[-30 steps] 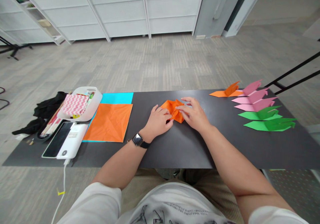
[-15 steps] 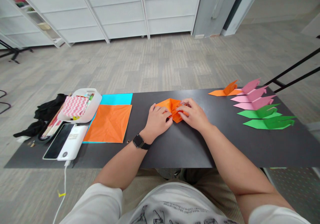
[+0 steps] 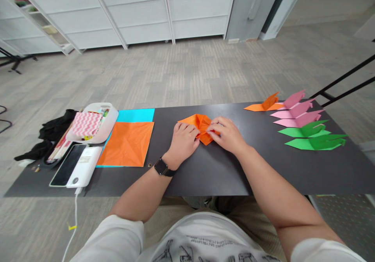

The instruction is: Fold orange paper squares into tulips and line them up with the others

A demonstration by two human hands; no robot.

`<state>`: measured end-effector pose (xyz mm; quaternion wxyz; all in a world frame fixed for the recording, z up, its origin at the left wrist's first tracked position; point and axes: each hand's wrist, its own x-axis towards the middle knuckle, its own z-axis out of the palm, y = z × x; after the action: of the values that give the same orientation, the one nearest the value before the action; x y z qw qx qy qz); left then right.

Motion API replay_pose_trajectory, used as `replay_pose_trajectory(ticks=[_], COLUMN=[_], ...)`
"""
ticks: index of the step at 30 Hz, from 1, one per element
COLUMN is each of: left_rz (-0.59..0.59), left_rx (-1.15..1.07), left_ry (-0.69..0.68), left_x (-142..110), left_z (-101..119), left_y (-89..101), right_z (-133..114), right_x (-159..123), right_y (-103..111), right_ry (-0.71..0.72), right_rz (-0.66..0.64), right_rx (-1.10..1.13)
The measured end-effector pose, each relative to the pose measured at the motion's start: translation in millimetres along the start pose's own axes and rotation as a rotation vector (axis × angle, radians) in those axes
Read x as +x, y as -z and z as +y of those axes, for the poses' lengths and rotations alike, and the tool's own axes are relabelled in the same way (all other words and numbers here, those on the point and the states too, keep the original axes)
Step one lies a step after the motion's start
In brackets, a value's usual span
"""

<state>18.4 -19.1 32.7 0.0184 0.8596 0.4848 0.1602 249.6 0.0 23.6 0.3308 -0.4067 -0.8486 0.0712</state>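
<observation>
A partly folded sheet of orange origami paper [image 3: 199,120] lies on the dark table in front of me. My left hand [image 3: 184,143] grips its left side, fingers bent over the paper and thumb near the middle fold. On the right side, my right hand [image 3: 225,134] pinches the paper's edge between thumb and fingers. The fingers hide part of the folds. To the right stand folded paper cranes: an orange one [image 3: 265,104], several pink ones [image 3: 299,111] and green ones [image 3: 310,137].
Flat orange sheets [image 3: 125,145] lie over blue paper [image 3: 136,115] on the left. Beyond them are a white basket [image 3: 109,123], a phone [image 3: 68,164], a white power bank [image 3: 84,168] with a cable, and black cloth [image 3: 57,127]. The table [image 3: 202,176] has a near edge close to my body.
The orange paper has opened a little wider to the left, its folds spreading near the middle. Both hands keep hold, with small finger shifts; the left has moved slightly left.
</observation>
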Motion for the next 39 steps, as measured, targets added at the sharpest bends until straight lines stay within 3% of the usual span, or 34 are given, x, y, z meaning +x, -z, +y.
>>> replay_pose_trajectory(ticks=[6, 13, 20, 28, 39], left_rz=[0.031, 0.003, 0.036, 0.088, 0.008], left_rx=[0.020, 0.038, 0.069, 0.010, -0.050], left_ry=[0.012, -0.065, -0.072, -0.100, -0.113], left_x=[-2, -5, -6, -8, -7], left_z=[-2, 0, 0, -7, -15], left_y=[-0.2, -1.4, 5.4, 7.2, 7.9], right_z=[7, 13, 14, 14, 12], right_x=[-1, -5, -4, -8, -6], right_y=[-1, -12, -8, -17, -18], right_ry=[-0.016, 0.000, -0.018, 0.014, -0.026], right_rz=[-0.097, -0.187, -0.293, -0.342, -0.398], right_rx=[-0.004, 0.005, 0.010, 0.037, 0.064])
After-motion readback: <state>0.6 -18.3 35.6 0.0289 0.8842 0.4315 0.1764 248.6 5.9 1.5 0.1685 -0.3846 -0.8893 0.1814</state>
